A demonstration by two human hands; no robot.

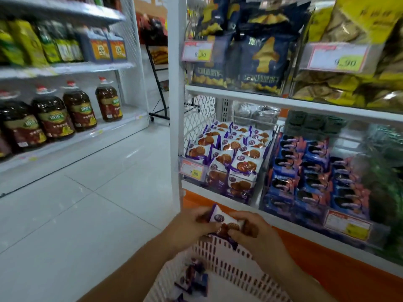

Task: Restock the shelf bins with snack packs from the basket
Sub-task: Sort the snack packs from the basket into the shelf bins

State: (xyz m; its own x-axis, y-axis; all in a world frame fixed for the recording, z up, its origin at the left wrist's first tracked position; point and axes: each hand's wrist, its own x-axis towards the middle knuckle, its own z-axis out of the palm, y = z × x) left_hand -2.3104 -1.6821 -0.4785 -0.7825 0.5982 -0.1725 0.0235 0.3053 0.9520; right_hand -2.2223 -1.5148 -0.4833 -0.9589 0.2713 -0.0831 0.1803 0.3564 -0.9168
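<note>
Both hands hold 1 snack pack (222, 219) just above the rim of the basket (231, 267), below the shelf. The left hand (189, 224) has its fingers curled round one end, and the right hand (257, 236) pinches the other. The pack looks light, with a slick, crinkly wrapper and probably a brittle biscuit inside, so squeezing the middle risks cracking it. It is better gripped by the sealed ends and laid flat in the bin (220, 180) of matching purple packs.

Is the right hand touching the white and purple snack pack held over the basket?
Touching. In the head view the right hand pinches the white and purple snack pack.
</note>
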